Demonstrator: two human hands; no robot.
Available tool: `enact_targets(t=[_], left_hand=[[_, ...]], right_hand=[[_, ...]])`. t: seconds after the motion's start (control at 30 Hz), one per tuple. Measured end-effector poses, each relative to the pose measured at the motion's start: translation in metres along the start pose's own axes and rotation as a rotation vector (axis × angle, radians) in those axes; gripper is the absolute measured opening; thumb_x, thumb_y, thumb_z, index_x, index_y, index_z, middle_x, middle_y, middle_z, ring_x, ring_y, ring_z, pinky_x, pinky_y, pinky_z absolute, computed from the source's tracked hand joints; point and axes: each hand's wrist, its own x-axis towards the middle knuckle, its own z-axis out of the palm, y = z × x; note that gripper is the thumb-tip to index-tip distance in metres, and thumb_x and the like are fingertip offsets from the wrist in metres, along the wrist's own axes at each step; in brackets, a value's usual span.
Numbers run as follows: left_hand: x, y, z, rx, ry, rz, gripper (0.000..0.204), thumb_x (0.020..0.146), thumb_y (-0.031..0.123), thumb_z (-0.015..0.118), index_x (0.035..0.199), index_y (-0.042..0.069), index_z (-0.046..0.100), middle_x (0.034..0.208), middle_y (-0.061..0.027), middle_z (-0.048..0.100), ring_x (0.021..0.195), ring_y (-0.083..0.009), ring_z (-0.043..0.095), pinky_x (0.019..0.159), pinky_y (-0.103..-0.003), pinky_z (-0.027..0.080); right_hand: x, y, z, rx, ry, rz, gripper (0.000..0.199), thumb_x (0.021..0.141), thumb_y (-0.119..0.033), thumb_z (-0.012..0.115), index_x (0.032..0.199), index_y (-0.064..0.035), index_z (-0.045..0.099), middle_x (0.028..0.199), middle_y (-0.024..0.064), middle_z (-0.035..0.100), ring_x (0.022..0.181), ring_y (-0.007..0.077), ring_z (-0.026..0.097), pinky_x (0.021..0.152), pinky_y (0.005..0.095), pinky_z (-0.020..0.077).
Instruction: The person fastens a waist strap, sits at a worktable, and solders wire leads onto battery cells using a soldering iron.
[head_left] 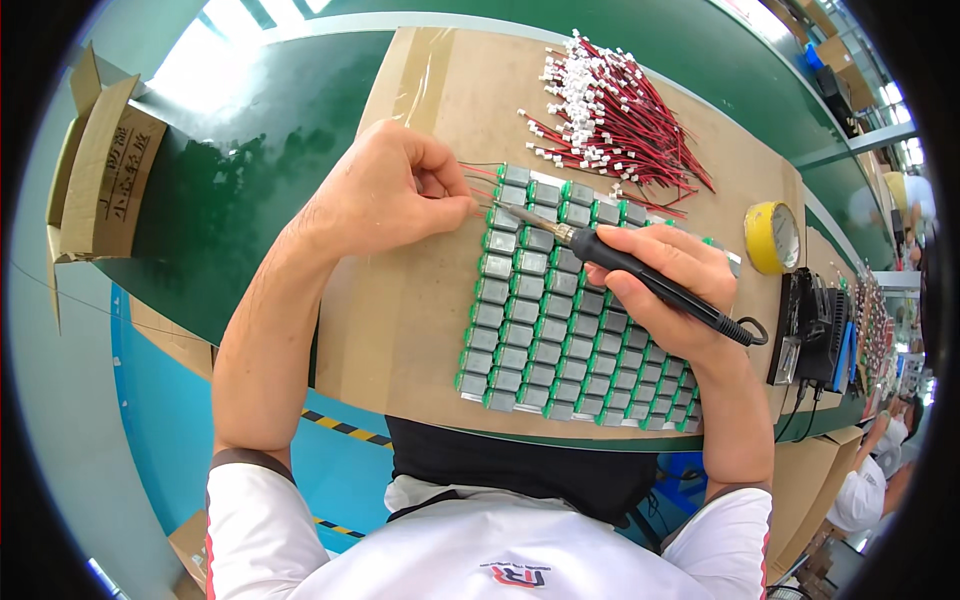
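Far left: open cardboard box point(100, 170) at edge of green counter point(230, 200). Brown cardboard sheet point(400, 330) laid over counter as work surface. Left hand point(385, 190) curled nearly closed, fingertips pinched on thin red wires point(480, 172) at upper-left corner of the component grid. Grid of small grey components with green ends point(560, 320) in tidy rows across the sheet, between both hands. Right hand point(670, 280) wrapped around black handle of soldering iron point(610, 255), held pen-style; metal tip angled up-left, reaching top-left components just beside left fingertips; contact with a terminal too small to tell. Cord looping off handle's rear near right wrist. Above grid: loose heap of red leads with white connectors point(610, 110) on the sheet, well apart from left hand. Right of heap: roll of yellow tape point(770, 238) lying at sheet's edge. Further right: black device point(810, 325) standing at counter's rim. Lower right corner: another person point(880, 480), partly visible.
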Motion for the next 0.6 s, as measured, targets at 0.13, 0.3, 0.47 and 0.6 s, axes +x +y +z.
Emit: enact_targets(t=[0.13,0.3,0.47,0.6], left_hand=[[-0.0003,0.0005,0.0006,-0.008,0.007,-0.004,0.013,0.079,0.009,0.076,0.075,-0.003,0.074,0.061,0.0007,0.06,0.059,-0.0058,0.054,0.056,-0.026,0.044],[-0.0003,0.0029,-0.0011,0.043,-0.012,-0.015,0.008,0.083,0.003,0.079,0.08,-0.004,0.075,0.069,0.0022,0.066,0.062,-0.0016,0.053,0.056,-0.021,0.044],[0.0005,0.0011,-0.0006,0.042,-0.015,-0.008,0.008,0.082,0.003,0.079,0.079,-0.003,0.075,0.068,0.002,0.066,0.062,-0.0017,0.054,0.056,-0.021,0.043],[-0.0004,0.0019,-0.0005,0.026,-0.009,-0.002,0.007,0.082,0.003,0.079,0.079,-0.003,0.076,0.068,0.002,0.065,0.061,-0.0016,0.053,0.055,-0.021,0.043]], right_hand=[[0.0005,-0.0006,0.0009,-0.002,-0.003,0.011,0.036,0.089,0.001,0.076,0.124,0.0069,0.072,0.096,0.0161,0.077,0.084,0.0226,0.078,0.072,0.0303,0.0614],[0.0009,-0.0005,0.001,-0.022,-0.005,-0.005,0.036,0.089,0.001,0.076,0.124,0.007,0.073,0.096,0.0164,0.077,0.084,0.0226,0.078,0.072,0.0304,0.0615],[0.0012,0.0018,0.0018,-0.002,-0.004,-0.028,0.035,0.089,0.001,0.076,0.123,0.0072,0.073,0.097,0.0167,0.077,0.084,0.0228,0.078,0.072,0.0304,0.0615],[0.0018,0.0009,0.002,-0.005,0.002,-0.044,0.035,0.089,0.001,0.076,0.124,0.0072,0.073,0.096,0.017,0.077,0.083,0.0229,0.078,0.071,0.0304,0.061]])
